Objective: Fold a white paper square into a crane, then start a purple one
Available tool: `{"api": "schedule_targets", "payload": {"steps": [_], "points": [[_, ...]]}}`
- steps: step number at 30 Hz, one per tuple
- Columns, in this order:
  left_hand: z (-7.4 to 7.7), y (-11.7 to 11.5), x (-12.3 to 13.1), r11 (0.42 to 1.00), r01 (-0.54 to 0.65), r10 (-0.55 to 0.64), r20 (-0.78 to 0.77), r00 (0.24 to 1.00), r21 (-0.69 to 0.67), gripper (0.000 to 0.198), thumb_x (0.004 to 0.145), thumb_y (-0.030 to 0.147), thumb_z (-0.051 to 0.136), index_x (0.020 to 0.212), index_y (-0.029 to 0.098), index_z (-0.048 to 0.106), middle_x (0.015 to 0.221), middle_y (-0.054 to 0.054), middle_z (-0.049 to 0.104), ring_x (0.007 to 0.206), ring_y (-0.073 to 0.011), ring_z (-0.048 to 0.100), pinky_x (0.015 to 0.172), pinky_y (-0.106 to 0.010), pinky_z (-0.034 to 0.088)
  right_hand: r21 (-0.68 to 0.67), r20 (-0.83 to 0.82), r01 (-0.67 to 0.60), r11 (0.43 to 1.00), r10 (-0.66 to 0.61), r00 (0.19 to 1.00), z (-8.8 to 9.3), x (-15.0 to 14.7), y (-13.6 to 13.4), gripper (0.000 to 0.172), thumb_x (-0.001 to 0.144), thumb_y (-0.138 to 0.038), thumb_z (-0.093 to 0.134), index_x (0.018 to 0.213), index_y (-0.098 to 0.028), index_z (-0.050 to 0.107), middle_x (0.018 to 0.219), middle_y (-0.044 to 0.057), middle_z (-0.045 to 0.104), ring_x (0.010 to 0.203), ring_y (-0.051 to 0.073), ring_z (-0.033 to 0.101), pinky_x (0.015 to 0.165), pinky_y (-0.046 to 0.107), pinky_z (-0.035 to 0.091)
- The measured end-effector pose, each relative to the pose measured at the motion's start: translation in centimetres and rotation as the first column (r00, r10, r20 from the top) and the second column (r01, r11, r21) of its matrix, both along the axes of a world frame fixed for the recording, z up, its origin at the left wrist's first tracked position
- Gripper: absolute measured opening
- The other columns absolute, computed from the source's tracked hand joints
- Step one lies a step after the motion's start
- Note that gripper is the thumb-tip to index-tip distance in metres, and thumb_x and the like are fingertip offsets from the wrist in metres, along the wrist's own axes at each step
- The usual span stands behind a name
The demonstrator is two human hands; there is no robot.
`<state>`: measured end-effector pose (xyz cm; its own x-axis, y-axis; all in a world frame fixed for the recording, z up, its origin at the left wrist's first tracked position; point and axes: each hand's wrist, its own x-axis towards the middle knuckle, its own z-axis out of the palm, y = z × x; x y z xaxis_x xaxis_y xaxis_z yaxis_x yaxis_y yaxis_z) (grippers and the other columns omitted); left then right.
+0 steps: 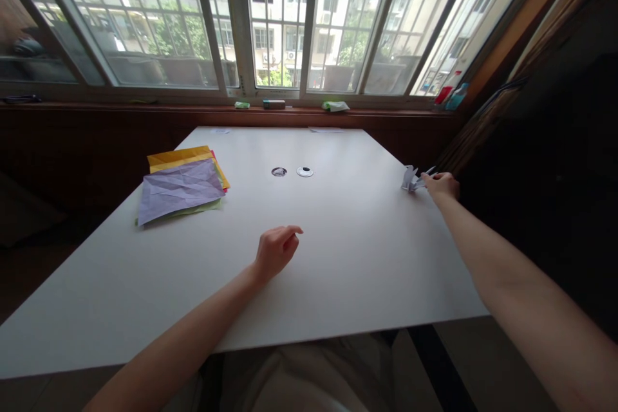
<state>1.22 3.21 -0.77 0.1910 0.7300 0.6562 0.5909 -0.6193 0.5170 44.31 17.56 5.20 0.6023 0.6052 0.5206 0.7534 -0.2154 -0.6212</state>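
Note:
My left hand rests over the middle of the white table, fingers curled in and the index finger bent forward; nothing shows in it. Far to the right, my right hand pinches one end of a folded white paper piece at the table's right edge. The paper has several pointed flaps, and its exact shape is partly hidden by my fingers. On the left lies a stack of crumpled paper sheets, with a lavender sheet on top and an orange-yellow sheet behind it.
Two round inserts, a dark one and a white one with a dark opening, sit in the white table. Small packets, including a green-white one, line the sill below the barred window. A dark curtain hangs at right.

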Motion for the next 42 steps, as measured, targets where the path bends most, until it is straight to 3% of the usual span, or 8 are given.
{"api": "schedule_targets", "payload": {"steps": [5,11,18,24,27,34,38,42], "points": [[0.1,0.2,-0.3,0.999,-0.049,0.049,0.033,0.998,-0.014,0.024,0.075,0.012,0.04,0.079,0.017,0.064,0.05,0.004,0.048,0.046,-0.0062,0.039,0.051,-0.017,0.035,0.116,-0.053,0.149,0.982,-0.143,0.988,0.4,-2.7,-0.3,0.012,0.077,-0.026,0.048,0.074,-0.023,0.037,0.068,0.006,0.05,0.064,0.018,0.044,0.061,0.034,0.024],[1.1,1.0,-1.2,0.979,-0.201,0.202,0.011,0.979,-0.046,0.025,0.077,0.015,0.041,0.089,0.018,0.063,0.053,0.004,0.05,0.048,-0.0068,0.043,0.053,-0.018,0.036,0.187,-0.032,-0.065,0.98,0.073,0.997,-1.1,-7.5,0.1,0.006,0.077,-0.02,0.046,0.082,-0.02,0.046,0.065,0.001,0.048,0.063,0.016,0.043,0.064,0.03,0.03],[1.6,3.7,-5.1,0.942,-0.317,0.308,-0.09,0.947,-0.11,0.033,0.08,0.026,0.049,0.112,0.02,0.048,0.08,-0.001,0.062,0.073,-0.0133,0.056,0.069,-0.025,0.044,0.284,-0.11,-0.239,0.928,0.28,0.954,-3.4,-13.1,0.7,0.015,0.075,-0.024,0.044,0.087,-0.017,0.049,0.062,-0.003,0.046,0.059,0.014,0.046,0.063,0.029,0.038],[1.5,7.0,-10.3,0.814,-0.565,0.54,-0.184,0.821,-0.136,0.044,0.073,0.021,0.053,0.116,0.013,0.045,0.107,-0.011,0.058,0.102,-0.0239,0.052,0.092,-0.036,0.039,0.298,-0.422,-0.422,0.856,0.515,0.746,-4.6,-17.5,-1.0,0.022,0.07,-0.027,0.047,0.089,-0.018,0.046,0.066,-0.004,0.049,0.046,0.008,0.043,0.048,0.023,0.038],[1.3,7.7,-13.2,0.695,-0.7,0.64,-0.305,0.706,-0.163,0.055,0.069,0.022,0.054,0.121,0.011,0.042,0.12,-0.015,0.052,0.114,-0.0286,0.044,0.096,-0.04,0.035,0.227,-0.502,-0.536,0.813,0.569,0.651,-5.5,-18.4,-2.2,0.025,0.069,-0.03,0.047,0.09,-0.018,0.047,0.065,-0.004,0.051,0.046,0.007,0.044,0.046,0.022,0.037],[-0.1,6.8,-18.2,0.573,-0.796,0.686,-0.417,0.597,-0.196,0.063,0.071,0.029,0.052,0.129,0.011,0.035,0.137,-0.017,0.037,0.127,-0.0315,0.029,0.102,-0.051,0.022,0.066,-0.508,-0.732,0.679,0.654,0.561,-6.3,-18.6,-4.0,0.02,0.064,-0.03,0.055,0.076,-0.015,0.06,0.057,-0.001,0.056,0.048,0.01,0.048,0.042,0.021,0.034],[-0.5,7.2,-18.4,0.628,-0.76,0.64,-0.444,0.627,-0.168,0.06,0.074,0.027,0.047,0.131,0.014,0.035,0.14,-0.013,0.033,0.13,-0.0288,0.025,0.103,-0.052,0.019,-0.017,-0.475,-0.755,0.655,0.66,0.583,-6.1,-18.4,-4.3,0.023,0.067,-0.033,0.052,0.08,-0.016,0.059,0.06,-0.001,0.056,0.051,0.01,0.049,0.044,0.021,0.037],[-0.8,7.8,-18.4,0.616,-0.767,0.638,-0.458,0.619,-0.18,0.051,0.079,0.022,0.039,0.129,0.014,0.04,0.14,-0.011,0.035,0.13,-0.0262,0.028,0.105,-0.051,0.018,-0.076,-0.416,-0.768,0.636,0.679,0.605,-6.0,-18.3,-4.5,0.025,0.068,-0.036,0.051,0.08,-0.016,0.06,0.06,-0.001,0.057,0.05,0.009,0.049,0.047,0.021,0.038]]}}
